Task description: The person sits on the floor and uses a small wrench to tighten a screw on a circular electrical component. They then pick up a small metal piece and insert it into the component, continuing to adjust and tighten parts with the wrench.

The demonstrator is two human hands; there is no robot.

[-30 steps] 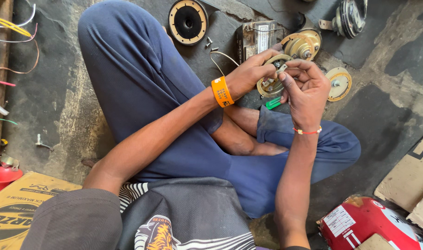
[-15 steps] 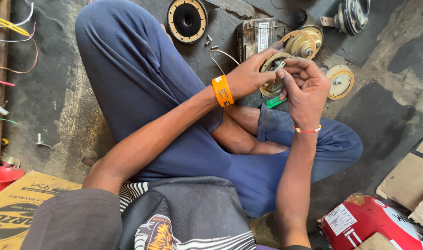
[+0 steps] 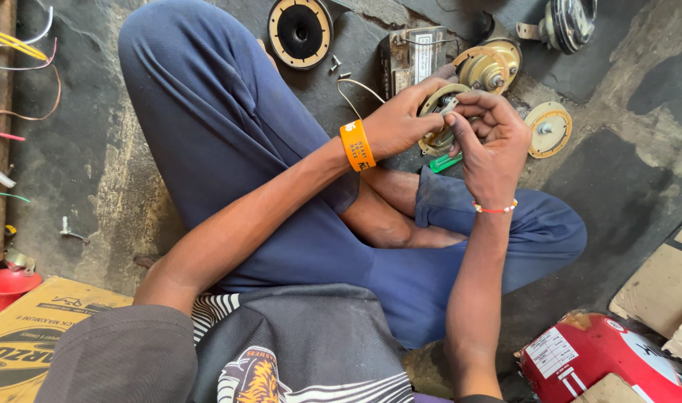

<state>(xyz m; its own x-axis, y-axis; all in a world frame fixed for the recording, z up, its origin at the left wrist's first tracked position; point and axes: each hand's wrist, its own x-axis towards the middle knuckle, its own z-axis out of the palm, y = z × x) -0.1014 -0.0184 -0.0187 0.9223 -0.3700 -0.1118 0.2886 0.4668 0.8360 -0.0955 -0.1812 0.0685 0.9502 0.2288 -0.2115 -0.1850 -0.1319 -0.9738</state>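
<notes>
I sit cross-legged on a dark stone floor. My left hand, with an orange wristband, grips a round cream-coloured horn part by its rim, above my knees. My right hand, with a thin red bracelet, pinches a small metal piece at the top of that part. A green-handled tool lies just under the hands. Two thin wires run from the part toward the floor.
Around the hands lie a black-and-tan round disc, a brass-coloured horn body, a small cream disc, a boxy metal unit and loose screws. Coloured wires lie far left, a red container bottom right, cardboard bottom left.
Both hands stay on the round part with small finger shifts; the view has drifted slightly.
</notes>
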